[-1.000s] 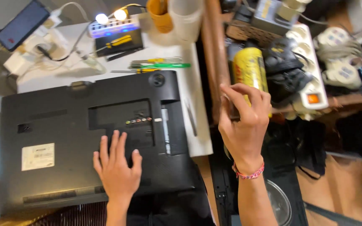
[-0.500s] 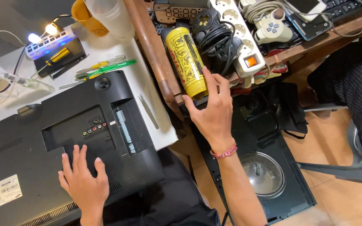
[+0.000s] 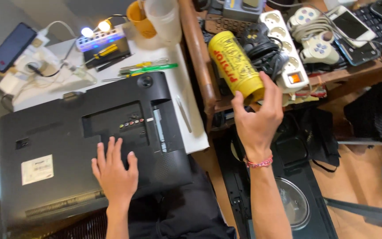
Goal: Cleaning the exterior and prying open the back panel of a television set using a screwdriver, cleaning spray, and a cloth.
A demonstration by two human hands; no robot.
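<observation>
Nearest: your left hand (image 3: 113,170), fingers spread flat and gripping nothing, on the black monitor back (image 3: 67,146). Next: your right hand (image 3: 256,120), closed round the base of a yellow spray can (image 3: 235,66), which lies tilted over the desk edge. Beyond: white power strip (image 3: 284,48), game controllers (image 3: 312,40), green-handled screwdrivers (image 3: 144,68), orange cup (image 3: 140,17).

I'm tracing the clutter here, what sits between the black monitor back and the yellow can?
In the head view, a white table strip and a brown wooden rail separate the monitor back from the yellow can.
</observation>
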